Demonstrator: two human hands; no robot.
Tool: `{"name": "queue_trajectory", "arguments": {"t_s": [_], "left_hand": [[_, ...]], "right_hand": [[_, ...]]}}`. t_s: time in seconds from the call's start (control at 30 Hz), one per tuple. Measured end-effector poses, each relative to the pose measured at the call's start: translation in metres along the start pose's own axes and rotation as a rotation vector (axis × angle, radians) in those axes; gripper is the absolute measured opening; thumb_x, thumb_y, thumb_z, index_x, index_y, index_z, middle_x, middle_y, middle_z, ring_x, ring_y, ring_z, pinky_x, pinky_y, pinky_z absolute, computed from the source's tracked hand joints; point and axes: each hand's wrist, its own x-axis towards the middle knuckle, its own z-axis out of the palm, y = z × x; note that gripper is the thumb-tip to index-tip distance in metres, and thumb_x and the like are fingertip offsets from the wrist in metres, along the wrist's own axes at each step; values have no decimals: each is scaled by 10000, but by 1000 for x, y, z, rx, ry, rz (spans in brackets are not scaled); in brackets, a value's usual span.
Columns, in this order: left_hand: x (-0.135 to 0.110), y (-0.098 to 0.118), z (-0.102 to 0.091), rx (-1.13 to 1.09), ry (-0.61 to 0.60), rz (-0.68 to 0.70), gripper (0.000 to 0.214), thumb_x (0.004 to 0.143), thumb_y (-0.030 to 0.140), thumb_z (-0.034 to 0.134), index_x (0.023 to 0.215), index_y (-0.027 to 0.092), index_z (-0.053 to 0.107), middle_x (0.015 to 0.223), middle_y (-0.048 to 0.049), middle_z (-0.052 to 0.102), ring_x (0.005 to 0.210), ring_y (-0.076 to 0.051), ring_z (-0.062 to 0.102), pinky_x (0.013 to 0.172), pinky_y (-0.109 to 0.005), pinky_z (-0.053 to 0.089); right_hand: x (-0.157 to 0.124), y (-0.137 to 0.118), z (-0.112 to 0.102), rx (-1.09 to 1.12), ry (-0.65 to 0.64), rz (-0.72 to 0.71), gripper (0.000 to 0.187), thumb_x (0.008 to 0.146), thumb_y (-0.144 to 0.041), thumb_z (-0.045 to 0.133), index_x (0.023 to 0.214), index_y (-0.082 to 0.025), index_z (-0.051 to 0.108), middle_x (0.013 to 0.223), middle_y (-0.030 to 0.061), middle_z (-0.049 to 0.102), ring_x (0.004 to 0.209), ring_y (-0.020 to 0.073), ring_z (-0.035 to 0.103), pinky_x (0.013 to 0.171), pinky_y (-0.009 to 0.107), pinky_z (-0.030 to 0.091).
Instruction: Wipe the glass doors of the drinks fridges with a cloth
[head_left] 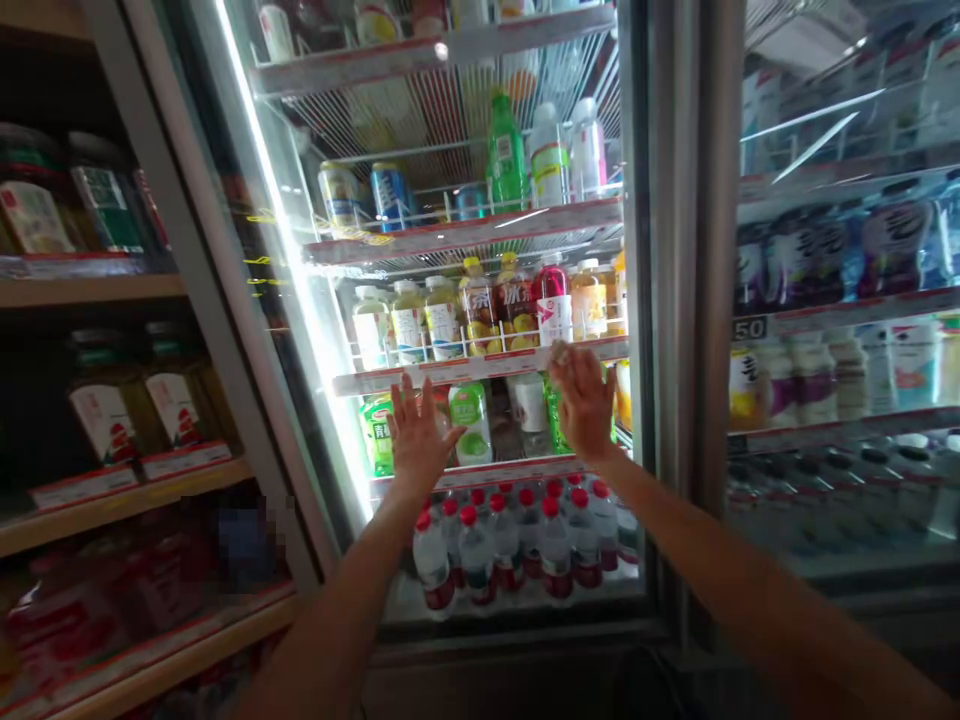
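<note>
Left hand [421, 442]: fingers spread apart, a green-labelled bottle [471, 424] standing at its three o'clock on the lower shelf [517, 468]. Right hand [585, 408]: fingers curled, any hold impossible to tell; a red-drink bottle [553, 300] stands at its eleven o'clock. Red-capped bottles [505, 542] fill six o'clock.

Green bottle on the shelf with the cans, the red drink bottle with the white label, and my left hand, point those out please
Green bottle [507, 165]: head view, middle of its body.
Red drink bottle [554, 312]: head view, its white label.
Left hand [420, 440]: head view, back of the hand.
</note>
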Motion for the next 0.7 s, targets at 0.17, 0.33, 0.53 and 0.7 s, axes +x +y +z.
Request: {"name": "queue_trajectory", "arguments": {"t_s": [0.17, 0.33, 0.53, 0.7], "left_hand": [[-2, -3, 0, 10, 13, 28, 872, 746, 433, 646, 1443, 188, 182, 1531, -173, 82, 1407, -333, 1, 1081, -583, 194], [-4, -5, 5, -3, 36, 35, 851, 771, 460, 610, 1447, 200, 165, 1534, -165, 67, 1408, -325, -11, 1089, -582, 170], [-5, -5, 6, 0, 42, 42, 829, 783, 482, 584, 1443, 177, 184, 1529, -185, 69, 1406, -338, 3, 1082, -588, 177], [-5, -9, 7, -9, 44, 67, 851, 778, 489, 584, 1451, 204, 150, 1537, -160, 55, 1407, -332, -5, 1085, -586, 183]], "right_hand": [[-24, -37, -1, 61, -153, -347, 442, 868, -144, 448, 1253, -350, 515, 1391, -10, 458, 1350, 192, 299, 1123, 473, 157], [0, 30, -13, -6, 10, 53, 486, 848, -115, 415, 1307, -262, 476, 1452, 94, 355, 1351, 262, 293, 1059, 554, 232], [-6, -11, -3, 54, -37, 14, 457, 852, -154, 443, 1287, -280, 500, 1442, 78, 377, 1367, 262, 260, 1077, 544, 224], [-32, -65, 3, 183, -241, -392, 483, 857, -157, 470, 1299, -353, 465, 1427, -23, 409, 1369, 187, 262, 1144, 483, 117]]}}
